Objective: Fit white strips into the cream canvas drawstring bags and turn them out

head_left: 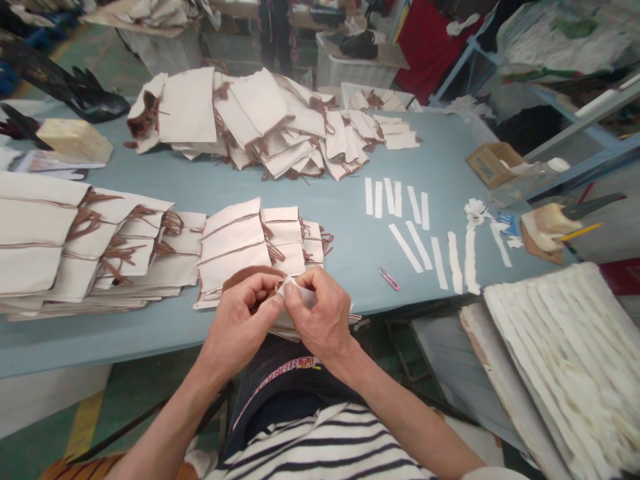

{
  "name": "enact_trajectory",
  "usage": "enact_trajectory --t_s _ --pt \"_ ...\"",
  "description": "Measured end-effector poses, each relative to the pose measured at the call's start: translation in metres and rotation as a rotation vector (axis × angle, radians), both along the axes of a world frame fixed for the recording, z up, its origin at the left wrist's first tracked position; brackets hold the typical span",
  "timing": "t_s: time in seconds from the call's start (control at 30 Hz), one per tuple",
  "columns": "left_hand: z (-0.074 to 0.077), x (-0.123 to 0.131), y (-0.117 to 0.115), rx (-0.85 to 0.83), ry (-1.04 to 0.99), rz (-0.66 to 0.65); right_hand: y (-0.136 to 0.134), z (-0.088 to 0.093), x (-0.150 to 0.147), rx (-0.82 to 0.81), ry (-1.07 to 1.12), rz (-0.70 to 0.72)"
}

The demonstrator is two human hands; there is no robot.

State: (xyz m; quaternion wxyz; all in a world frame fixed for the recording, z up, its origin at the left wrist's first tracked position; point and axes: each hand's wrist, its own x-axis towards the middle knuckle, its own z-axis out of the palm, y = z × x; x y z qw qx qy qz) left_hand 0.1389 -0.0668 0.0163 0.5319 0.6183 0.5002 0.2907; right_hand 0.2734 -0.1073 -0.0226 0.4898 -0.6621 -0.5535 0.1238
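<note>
From my remote seat, through the head camera, I see both hands working close together at the near edge of the blue worktop (340,200). My left hand (245,317) pinches a cream fabric piece with brown edging (284,321) between thumb and curled forefinger. My right hand (323,310) pinches the same piece from the other side, its thumb pressed down close to the left thumb. The piece sits between the hands, above the lap, just in front of the middle stack of cream pieces (230,233); the fingers cover much of it, so I cannot tell its full shape.

To the left lies a larger overlapping stack with brown ties (35,227), and along the far side a loose heap of cream pieces (255,110). Right of the hands, pink-handled thread snips (389,279) lie near a spread of white strips (397,200). Beyond those strips, close to the right end, stand an open cardboard box (493,167) and a yellow pencil (580,232), the pencil slanting.
</note>
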Motion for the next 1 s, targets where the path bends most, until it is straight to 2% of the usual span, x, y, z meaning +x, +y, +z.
enact_trajectory --t_s 0.2,0.33,0.5,0.83,1.0 --pt "-0.007 0.0 0.002 0.053 0.037 -0.007 0.0 -0.003 -0.002 -0.038 0.006 0.006" --pt "-0.009 -0.001 0.0 0.113 0.091 0.034 0.001 -0.003 -0.003 -0.069 0.054 0.024" --pt "-0.01 0.0 -0.004 0.157 0.083 0.081 0.0 0.0 -0.004 -0.159 0.231 0.058" --pt "-0.01 -0.005 -0.005 0.103 0.048 0.129 0.003 0.007 -0.008 -0.204 0.41 0.091" --pt "-0.006 -0.005 -0.008 0.134 0.051 0.112 0.003 0.007 -0.009 -0.27 0.633 0.147"
